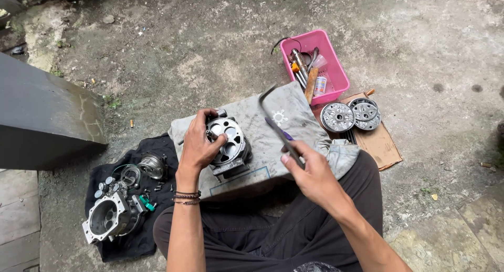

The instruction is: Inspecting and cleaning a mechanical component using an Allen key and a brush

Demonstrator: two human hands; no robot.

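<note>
The person sat on the ground with knees apart. Between the knees stood a low block covered with a grey cloth (294, 117), and it served as the worktop.

The left hand (198, 146) lay on a round metal engine part (229, 145) that stood on the cloth. The fingers were curled over its left edge and its top, so the grip was closed on the part. The part had a shiny round face with holes in it, turned up toward the camera.

The right hand (312, 172) was in the air over the right side of the cloth. Its grip was closed around a thin bent metal tool (278, 122). The tool's bent end pointed up and away, blurred, and was not touching the part. A small purple thing (281, 130) lay on the cloth just under the tool.

On the left, a black cloth (131, 235) lay on the ground. On it were a square metal housing (107, 219) with a big round hole, a round metal piece (152, 166), and many small bolts and bits.

On the right, past the cloth, stood a pink basket (336, 75) full of tools. Beside it, two round metal discs (350, 115) lay on a piece of cardboard (383, 146).

A dark grey slab (42, 119) stood at the far left.
</note>
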